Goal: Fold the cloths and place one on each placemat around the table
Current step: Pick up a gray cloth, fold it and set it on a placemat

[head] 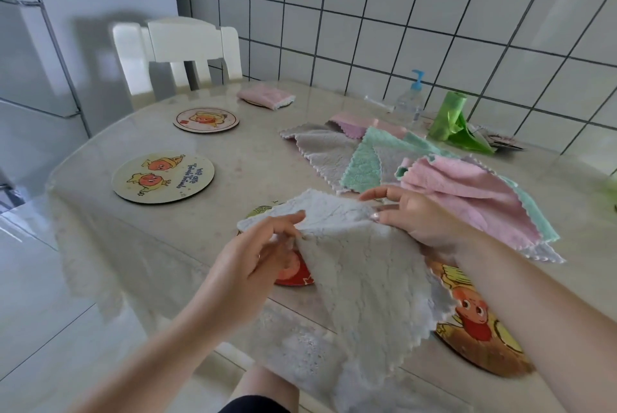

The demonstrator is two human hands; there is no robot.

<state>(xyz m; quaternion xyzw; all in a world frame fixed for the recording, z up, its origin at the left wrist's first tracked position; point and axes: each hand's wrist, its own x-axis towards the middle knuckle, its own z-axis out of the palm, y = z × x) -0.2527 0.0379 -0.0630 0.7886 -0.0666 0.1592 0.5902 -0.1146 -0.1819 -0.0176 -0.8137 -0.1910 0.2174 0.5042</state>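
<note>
Loose cloths [417,172] (heaped, unfolded) beside green bag roll [449,117], sanitizer bottle [410,100].

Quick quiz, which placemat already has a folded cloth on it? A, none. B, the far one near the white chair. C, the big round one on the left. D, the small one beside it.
B: the folded pink cloth lies on the far placemat by the white chair; the two left ones are bare.
</note>
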